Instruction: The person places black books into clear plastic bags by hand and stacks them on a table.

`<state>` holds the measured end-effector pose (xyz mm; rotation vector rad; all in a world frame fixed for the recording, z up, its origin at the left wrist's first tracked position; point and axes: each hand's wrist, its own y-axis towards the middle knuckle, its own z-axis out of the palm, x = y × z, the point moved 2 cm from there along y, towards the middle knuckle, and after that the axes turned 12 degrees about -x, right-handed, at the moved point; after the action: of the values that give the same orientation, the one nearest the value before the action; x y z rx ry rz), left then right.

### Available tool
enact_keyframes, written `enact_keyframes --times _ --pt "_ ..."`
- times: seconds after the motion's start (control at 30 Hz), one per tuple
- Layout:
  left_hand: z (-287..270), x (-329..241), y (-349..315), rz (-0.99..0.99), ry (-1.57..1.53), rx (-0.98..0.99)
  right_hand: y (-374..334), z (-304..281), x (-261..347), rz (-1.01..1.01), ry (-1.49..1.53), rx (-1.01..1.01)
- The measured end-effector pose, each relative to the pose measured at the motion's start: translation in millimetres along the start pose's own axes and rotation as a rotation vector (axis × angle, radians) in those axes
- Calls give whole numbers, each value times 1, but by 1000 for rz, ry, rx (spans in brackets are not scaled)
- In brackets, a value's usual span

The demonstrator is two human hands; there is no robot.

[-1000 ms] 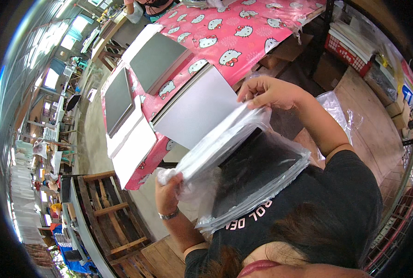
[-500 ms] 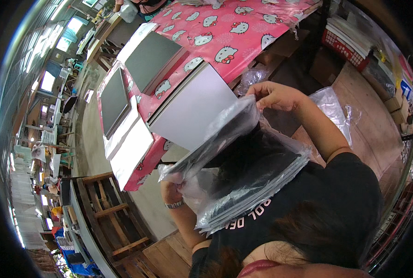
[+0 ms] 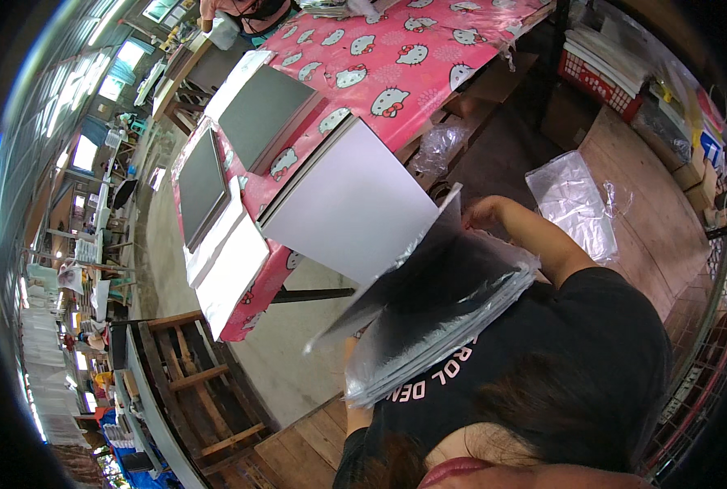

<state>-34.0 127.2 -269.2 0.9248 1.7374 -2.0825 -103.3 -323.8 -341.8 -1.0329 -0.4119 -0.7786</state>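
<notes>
A clear plastic bag with a dark, flat stack inside leans against my black shirt, its layered pale edge toward me. Its far edge stands up as a thin sheet. My right hand is at the bag's upper right edge, fingers curled and partly hidden behind it. On the other side, my left forearm reaches up behind the bag, which covers that hand's fingers. Just beyond lies a stack of white-topped boards, jutting over the table edge.
The table has a pink cat-patterned cover. On it lie a thick grey-topped stack, a thinner dark stack and white sheets. Clear plastic lies at right, near a red basket. A wooden pallet-like frame stands lower left.
Both hands have moved: the right one slightly down along the bag's edge, the left one out of sight behind it. The loose, crumpled plastic at the far edge now looks straighter and flatter.
</notes>
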Motion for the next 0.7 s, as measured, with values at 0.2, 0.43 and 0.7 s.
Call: enact_keyframes --times 0.2,0.43,0.7 --pt "-23 -15 2 183 234 -324 -26 75 111 -306 -1348 -246" --pt "92 -177 -161 930 -31 171 -115 263 197 -1135 -821 8" --pt "119 -200 -184 1102 -334 6 -128 295 223 -1101 -630 1"
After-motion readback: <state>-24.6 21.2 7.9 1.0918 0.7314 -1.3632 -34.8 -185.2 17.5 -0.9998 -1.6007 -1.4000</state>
